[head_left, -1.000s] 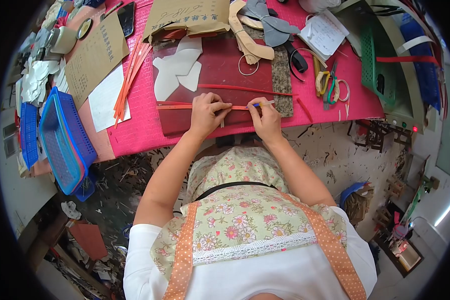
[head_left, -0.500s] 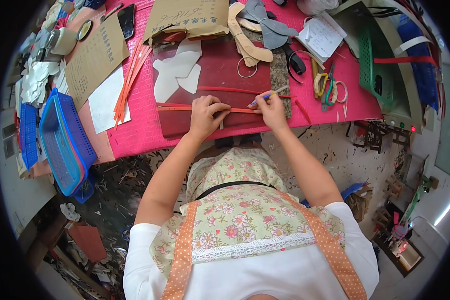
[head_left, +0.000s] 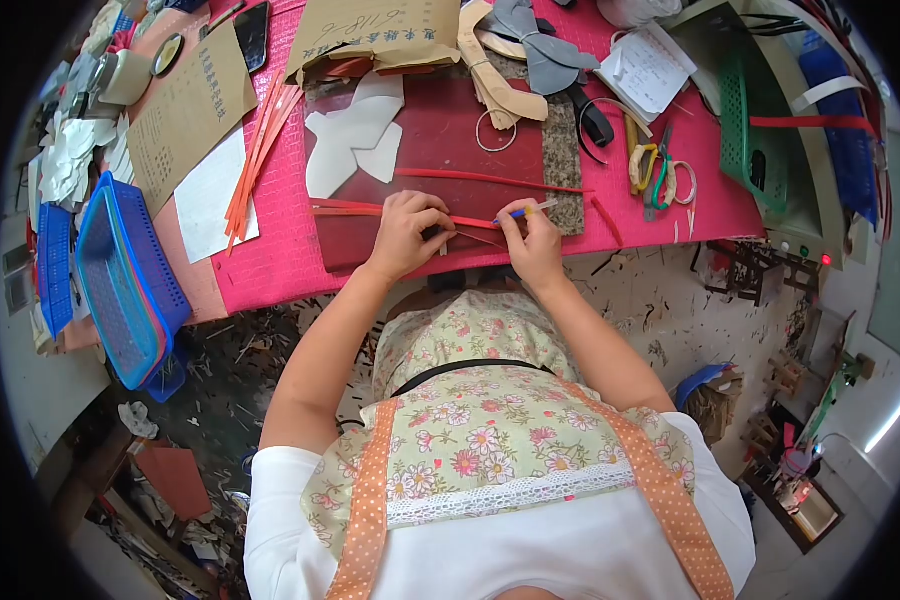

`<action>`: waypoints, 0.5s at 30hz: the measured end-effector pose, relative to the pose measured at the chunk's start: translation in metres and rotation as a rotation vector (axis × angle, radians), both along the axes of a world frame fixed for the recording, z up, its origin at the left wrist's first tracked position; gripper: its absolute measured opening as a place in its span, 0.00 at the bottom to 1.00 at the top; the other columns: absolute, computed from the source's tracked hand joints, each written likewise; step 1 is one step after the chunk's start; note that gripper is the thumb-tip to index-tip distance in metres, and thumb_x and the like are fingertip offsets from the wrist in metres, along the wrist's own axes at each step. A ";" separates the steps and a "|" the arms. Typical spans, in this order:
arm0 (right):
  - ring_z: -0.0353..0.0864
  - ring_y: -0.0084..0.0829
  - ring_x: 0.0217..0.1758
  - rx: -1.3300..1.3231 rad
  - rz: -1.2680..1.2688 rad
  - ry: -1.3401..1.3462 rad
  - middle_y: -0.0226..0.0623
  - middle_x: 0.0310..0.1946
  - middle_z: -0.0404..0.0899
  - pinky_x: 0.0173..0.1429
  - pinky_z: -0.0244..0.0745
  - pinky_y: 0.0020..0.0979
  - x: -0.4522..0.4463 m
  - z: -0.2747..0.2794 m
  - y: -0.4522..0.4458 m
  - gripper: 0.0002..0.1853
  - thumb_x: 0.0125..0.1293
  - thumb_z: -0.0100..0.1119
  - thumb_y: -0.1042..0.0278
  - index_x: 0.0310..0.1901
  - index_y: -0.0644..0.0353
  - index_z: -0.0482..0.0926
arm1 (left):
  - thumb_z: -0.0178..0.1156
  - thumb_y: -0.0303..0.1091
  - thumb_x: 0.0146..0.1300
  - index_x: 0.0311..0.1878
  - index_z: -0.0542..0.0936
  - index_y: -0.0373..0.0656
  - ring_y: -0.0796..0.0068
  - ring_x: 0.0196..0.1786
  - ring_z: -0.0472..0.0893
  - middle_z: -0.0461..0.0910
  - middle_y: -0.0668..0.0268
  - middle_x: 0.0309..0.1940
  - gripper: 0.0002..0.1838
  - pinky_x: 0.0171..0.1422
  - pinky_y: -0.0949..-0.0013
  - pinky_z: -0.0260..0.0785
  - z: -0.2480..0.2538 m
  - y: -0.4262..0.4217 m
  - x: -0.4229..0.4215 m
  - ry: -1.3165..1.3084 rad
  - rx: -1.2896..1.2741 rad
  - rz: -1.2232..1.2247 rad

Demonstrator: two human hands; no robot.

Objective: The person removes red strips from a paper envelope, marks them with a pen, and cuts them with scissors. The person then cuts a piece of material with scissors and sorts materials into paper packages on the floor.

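Observation:
My left hand (head_left: 410, 232) is closed on narrow red strips (head_left: 345, 207) that lie across the dark red board (head_left: 460, 130). Close to its right, my right hand (head_left: 532, 240) pinches a blue and white pen (head_left: 522, 211), whose end is at the right part of a red strip. Another long red strip (head_left: 490, 179) lies on the board just above both hands. White cut pieces (head_left: 333, 148) sit at the board's upper left. A short red strip (head_left: 607, 221) is right of the board on the pink cover.
Orange-red strips (head_left: 255, 165) and brown envelopes (head_left: 192, 115) lie at the left, beside blue baskets (head_left: 120, 285). Scissors (head_left: 661, 182), yellow-handled pliers (head_left: 641, 165), a notepad (head_left: 648, 72) and a green basket (head_left: 750, 150) are at the right. The pink table cover (head_left: 280, 275) ends before my body.
The pen tip, raised above the strip half a second ago, is lower at the strip. My right hand has moved slightly down and left. The strips at my left hand have separated to its right.

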State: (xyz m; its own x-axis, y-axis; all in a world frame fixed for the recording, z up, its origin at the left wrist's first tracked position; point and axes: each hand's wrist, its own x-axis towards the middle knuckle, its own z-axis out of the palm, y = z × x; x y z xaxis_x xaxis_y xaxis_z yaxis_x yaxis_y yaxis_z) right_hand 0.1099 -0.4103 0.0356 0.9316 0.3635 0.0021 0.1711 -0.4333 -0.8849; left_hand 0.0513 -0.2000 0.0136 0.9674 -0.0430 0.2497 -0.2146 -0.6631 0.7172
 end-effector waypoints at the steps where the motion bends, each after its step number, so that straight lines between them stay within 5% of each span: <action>1: 0.82 0.31 0.29 -0.001 -0.011 -0.013 0.38 0.28 0.80 0.33 0.75 0.29 -0.001 0.000 0.001 0.06 0.65 0.58 0.69 0.37 0.61 0.76 | 0.71 0.31 0.45 0.28 0.81 0.51 0.69 0.44 0.75 0.78 0.75 0.35 0.07 0.54 0.61 0.61 0.000 0.000 0.000 -0.004 0.000 0.001; 10: 0.82 0.32 0.29 -0.124 0.051 -0.189 0.38 0.28 0.80 0.33 0.75 0.30 -0.005 -0.001 0.002 0.05 0.64 0.59 0.68 0.37 0.59 0.77 | 0.70 0.33 0.46 0.34 0.86 0.55 0.71 0.42 0.75 0.77 0.74 0.36 0.09 0.53 0.62 0.61 0.001 -0.002 -0.003 -0.016 0.049 0.002; 15: 0.82 0.32 0.28 -0.086 0.023 -0.059 0.38 0.27 0.79 0.33 0.74 0.30 -0.002 0.001 0.001 0.05 0.64 0.60 0.68 0.36 0.59 0.77 | 0.71 0.33 0.45 0.32 0.86 0.56 0.72 0.40 0.74 0.77 0.74 0.36 0.08 0.52 0.64 0.61 0.000 -0.003 -0.002 -0.036 0.053 0.006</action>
